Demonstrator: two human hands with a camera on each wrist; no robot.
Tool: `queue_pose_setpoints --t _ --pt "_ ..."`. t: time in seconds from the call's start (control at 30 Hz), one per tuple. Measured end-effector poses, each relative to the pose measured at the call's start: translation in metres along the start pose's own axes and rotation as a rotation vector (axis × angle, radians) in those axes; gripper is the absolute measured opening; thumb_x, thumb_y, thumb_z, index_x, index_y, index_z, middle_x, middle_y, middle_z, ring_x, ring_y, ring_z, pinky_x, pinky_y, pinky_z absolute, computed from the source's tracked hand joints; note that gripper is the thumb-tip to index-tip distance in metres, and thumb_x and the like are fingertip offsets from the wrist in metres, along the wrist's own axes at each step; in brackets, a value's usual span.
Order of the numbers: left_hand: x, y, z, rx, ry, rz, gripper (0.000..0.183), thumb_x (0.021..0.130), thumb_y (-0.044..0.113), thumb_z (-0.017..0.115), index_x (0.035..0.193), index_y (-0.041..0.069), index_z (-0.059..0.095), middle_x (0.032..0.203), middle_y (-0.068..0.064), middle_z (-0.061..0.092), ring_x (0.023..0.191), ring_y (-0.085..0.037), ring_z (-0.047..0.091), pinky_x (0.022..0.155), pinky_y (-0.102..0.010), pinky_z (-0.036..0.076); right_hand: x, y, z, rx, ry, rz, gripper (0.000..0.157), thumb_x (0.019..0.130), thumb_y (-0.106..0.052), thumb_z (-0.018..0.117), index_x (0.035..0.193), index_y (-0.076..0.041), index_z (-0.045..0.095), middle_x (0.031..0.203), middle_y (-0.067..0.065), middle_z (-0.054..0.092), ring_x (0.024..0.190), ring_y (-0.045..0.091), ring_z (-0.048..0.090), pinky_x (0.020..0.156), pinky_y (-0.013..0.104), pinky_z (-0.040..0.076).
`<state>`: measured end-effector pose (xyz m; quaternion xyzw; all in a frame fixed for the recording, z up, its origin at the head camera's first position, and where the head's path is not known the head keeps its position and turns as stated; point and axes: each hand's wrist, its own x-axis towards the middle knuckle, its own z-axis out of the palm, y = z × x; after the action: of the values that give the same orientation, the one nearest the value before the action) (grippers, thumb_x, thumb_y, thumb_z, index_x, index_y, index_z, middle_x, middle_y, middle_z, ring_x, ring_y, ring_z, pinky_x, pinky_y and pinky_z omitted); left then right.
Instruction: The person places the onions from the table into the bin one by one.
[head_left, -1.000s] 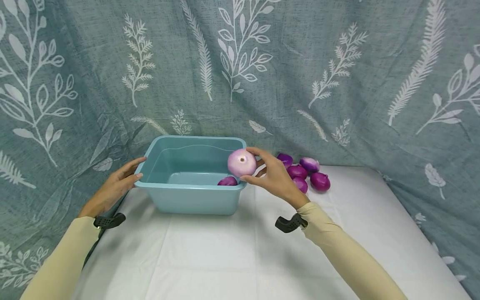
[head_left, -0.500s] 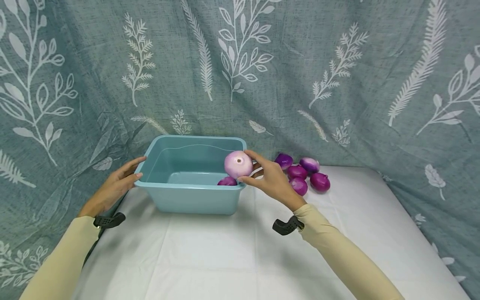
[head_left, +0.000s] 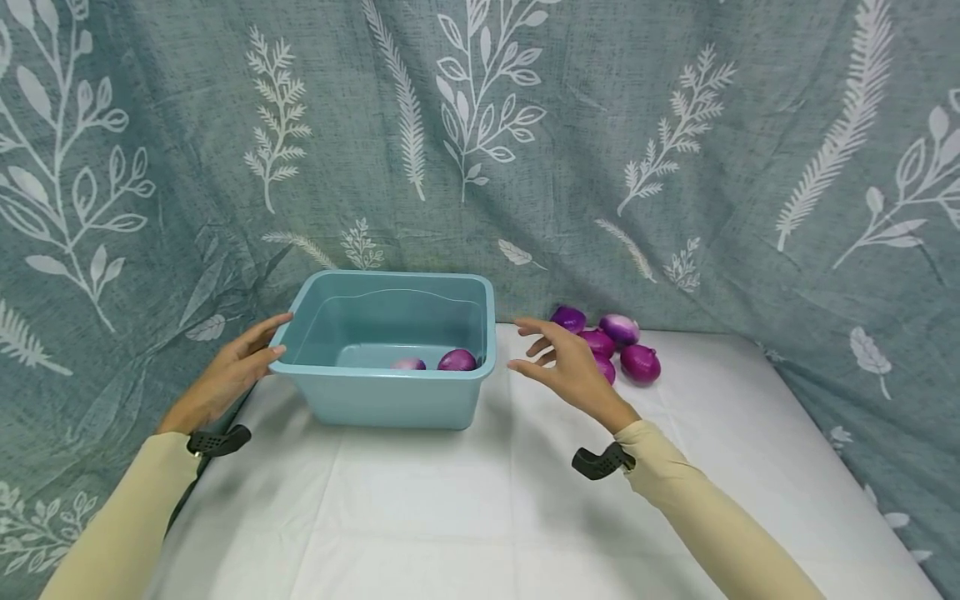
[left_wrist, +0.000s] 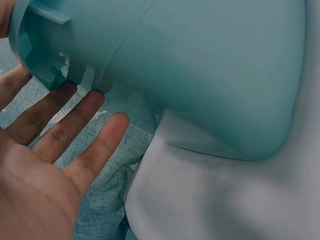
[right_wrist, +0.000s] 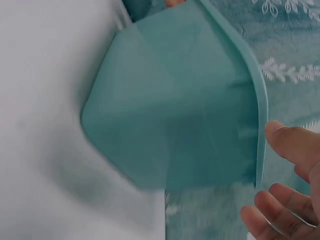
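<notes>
A teal plastic tub (head_left: 390, 400) stands on the white cloth, with a purple onion (head_left: 457, 360) and a paler onion (head_left: 408, 364) showing inside by its near wall. At the tub's left end my left hand (head_left: 228, 379) touches the rim, its fingers long and nearly straight in the left wrist view. My right hand (head_left: 566, 371) hangs just off the tub's right end, thumb and fingers apart and nothing between them. Right behind this hand lies a group of several purple onions, including a round one (head_left: 640, 365) and a white-streaked one (head_left: 618, 329).
The table (head_left: 420, 517) is covered in white cloth. Close behind the tub and the onions hangs a grey-green curtain (head_left: 555, 167) with white leaf prints, which also runs down both sides. Each wrist wears a black band (head_left: 219, 441).
My right hand has let go of the pale onion, which has dropped into the tub, and has drawn back to the right past the rim. The left hand keeps its place.
</notes>
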<state>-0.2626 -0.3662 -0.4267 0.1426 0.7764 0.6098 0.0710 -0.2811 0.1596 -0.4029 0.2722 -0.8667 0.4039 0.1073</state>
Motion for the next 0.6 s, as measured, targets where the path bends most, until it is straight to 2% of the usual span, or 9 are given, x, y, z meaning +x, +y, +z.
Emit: queue_pose_setpoints --t 0.23,0.43,0.6 --pt "-0.001 0.002 0.001 -0.005 0.003 0.001 0.059 0.112 0.024 0.048 0.165 0.031 0.024 0.173 -0.002 0.003 0.157 -0.034 0.005 0.097 -0.019 0.047 -0.024 0.041 -0.026 -0.096 0.024 0.035 0.062 0.087 -0.026 0.087 0.140 -0.010 0.062 0.125 0.008 0.067 0.096 0.027 0.068 0.081 0.042 0.059" --pt "-0.002 0.004 0.001 -0.008 -0.004 0.000 0.059 0.112 0.024 0.048 0.165 0.031 0.024 0.173 -0.002 0.002 0.157 -0.034 0.004 0.098 -0.019 0.047 -0.043 0.077 -0.041 -0.172 0.008 0.107 0.066 0.085 -0.020 0.088 0.142 -0.005 0.058 0.131 0.017 0.064 0.105 0.036 0.067 0.085 0.050 0.058" --pt "-0.002 0.002 0.001 -0.006 -0.012 -0.001 0.059 0.112 0.023 0.047 0.166 0.031 0.023 0.173 -0.002 0.001 0.157 -0.035 0.003 0.098 -0.019 0.047 -0.054 0.100 -0.044 -0.240 0.011 0.137 0.070 0.084 -0.019 0.089 0.143 0.001 0.057 0.121 0.023 0.061 0.096 0.033 0.062 0.078 0.044 0.055"
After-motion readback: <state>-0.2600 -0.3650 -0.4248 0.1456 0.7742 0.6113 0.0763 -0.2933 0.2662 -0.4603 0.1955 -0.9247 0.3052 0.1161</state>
